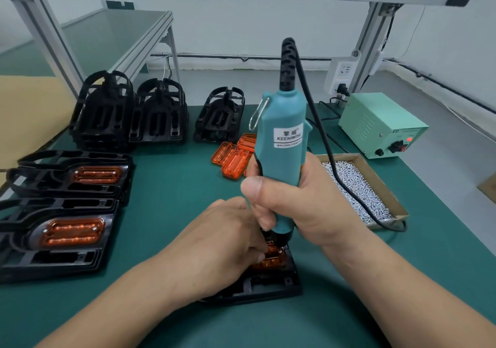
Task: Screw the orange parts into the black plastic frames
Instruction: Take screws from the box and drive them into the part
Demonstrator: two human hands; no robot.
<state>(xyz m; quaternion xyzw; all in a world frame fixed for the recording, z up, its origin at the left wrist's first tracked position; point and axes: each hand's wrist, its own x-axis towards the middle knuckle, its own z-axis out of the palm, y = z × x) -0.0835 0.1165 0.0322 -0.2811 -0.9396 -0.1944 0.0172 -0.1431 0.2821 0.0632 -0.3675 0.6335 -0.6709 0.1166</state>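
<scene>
Now right hand grips screwdriver upright over orange part; left hand fingers curl, holding it in near frame.

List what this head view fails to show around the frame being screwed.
Head view: electric screwdriver tip and any screw, hidden between left hand and right hand.
Head view: most of orange part and black frame, under left hand.
Head view: finished frames, cut by left edge.
Head view: label small print, too small.

Green-matted workbench; aluminium-profile uprights at rear corners; white wall; grey floor; second bench rear left.
</scene>
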